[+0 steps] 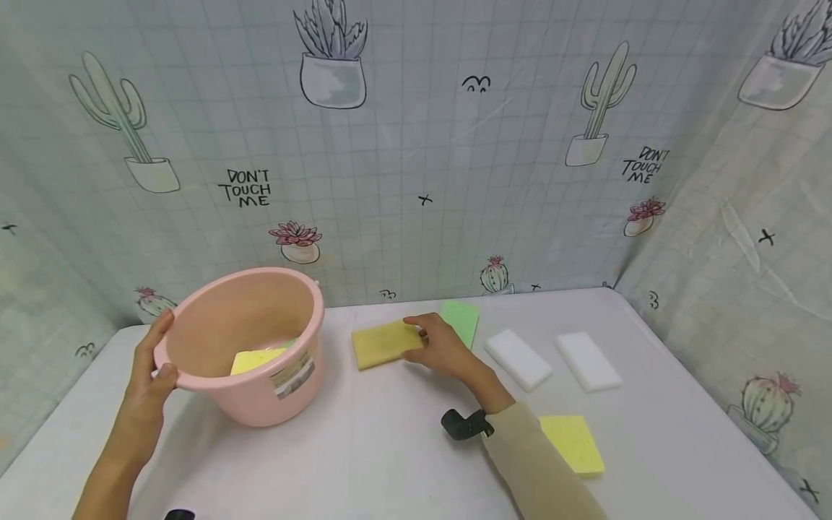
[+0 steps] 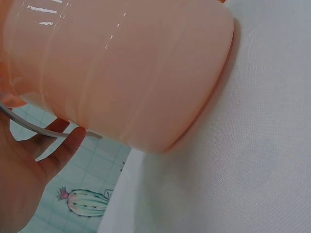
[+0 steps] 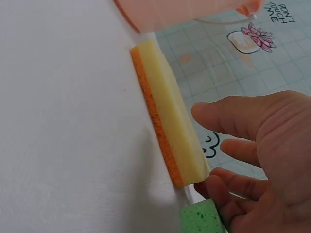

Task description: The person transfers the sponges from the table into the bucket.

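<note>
A pink plastic bucket (image 1: 237, 397) stands on the left of the white table, a yellow sponge (image 1: 253, 359) and a bit of something green inside it. My left hand (image 1: 144, 379) grips its near left rim; in the left wrist view a thin grey handle runs past the fingers. Right of the bucket lies a sponge with a yellow top and orange underside (image 3: 170, 111). My right hand (image 1: 445, 350) is at that sponge's right end, thumb and fingers spread apart. In the right wrist view the thumb is off the sponge, and the lower fingers are close to its corner.
A green sponge (image 1: 461, 321) lies just behind my right hand. Two white sponges (image 1: 518, 359) (image 1: 588, 361) lie farther right. Another yellow sponge (image 1: 573, 444) is by my right sleeve. A patterned curtain (image 1: 390, 159) borders the table's back and sides.
</note>
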Action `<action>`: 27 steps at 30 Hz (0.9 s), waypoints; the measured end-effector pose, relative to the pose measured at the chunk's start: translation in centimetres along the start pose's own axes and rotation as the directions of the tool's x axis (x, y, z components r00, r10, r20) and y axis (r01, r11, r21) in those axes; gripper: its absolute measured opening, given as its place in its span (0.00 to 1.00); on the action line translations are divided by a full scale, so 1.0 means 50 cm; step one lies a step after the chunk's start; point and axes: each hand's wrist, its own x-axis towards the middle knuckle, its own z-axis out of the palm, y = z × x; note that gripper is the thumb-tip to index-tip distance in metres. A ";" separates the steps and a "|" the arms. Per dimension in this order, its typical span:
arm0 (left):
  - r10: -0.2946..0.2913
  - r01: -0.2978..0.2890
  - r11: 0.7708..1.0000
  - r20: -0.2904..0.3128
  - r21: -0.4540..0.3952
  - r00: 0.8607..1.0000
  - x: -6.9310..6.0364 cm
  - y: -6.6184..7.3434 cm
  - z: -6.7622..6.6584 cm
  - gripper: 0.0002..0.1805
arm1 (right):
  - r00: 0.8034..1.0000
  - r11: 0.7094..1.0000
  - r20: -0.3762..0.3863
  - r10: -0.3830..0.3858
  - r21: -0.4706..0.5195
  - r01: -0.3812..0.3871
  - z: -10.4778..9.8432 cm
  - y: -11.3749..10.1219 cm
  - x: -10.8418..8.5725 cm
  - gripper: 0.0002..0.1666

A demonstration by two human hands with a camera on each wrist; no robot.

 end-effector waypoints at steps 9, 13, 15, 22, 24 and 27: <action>0.004 -0.004 1.000 -0.007 -0.020 1.000 -0.001 0.002 -0.006 0.31 | 1.000 0.999 0.018 -0.016 -0.045 0.017 0.011 -0.012 0.002 0.40; 0.005 -0.006 0.999 -0.004 -0.041 1.000 -0.001 0.001 -0.007 0.32 | 1.000 0.996 0.027 -0.002 -0.086 0.004 0.011 -0.002 0.004 0.41; 0.004 -0.004 0.999 -0.001 -0.038 1.000 -0.001 0.000 -0.006 0.32 | 1.000 0.995 0.027 0.003 -0.105 0.000 0.010 0.005 0.004 0.41; -0.026 0.026 1.000 -0.011 0.012 1.000 -0.003 -0.002 -0.003 0.33 | 0.999 0.993 0.022 -0.023 -0.115 0.026 0.012 0.018 0.005 0.42; -0.036 0.036 0.999 -0.011 0.028 0.999 -0.004 -0.001 -0.002 0.33 | 1.000 0.993 0.020 -0.024 -0.115 0.026 0.013 0.018 0.004 0.41; -0.047 0.048 0.997 -0.011 0.053 0.999 -0.005 0.001 -0.001 0.33 | 0.999 0.992 0.018 -0.037 -0.118 0.038 0.015 0.018 0.004 0.41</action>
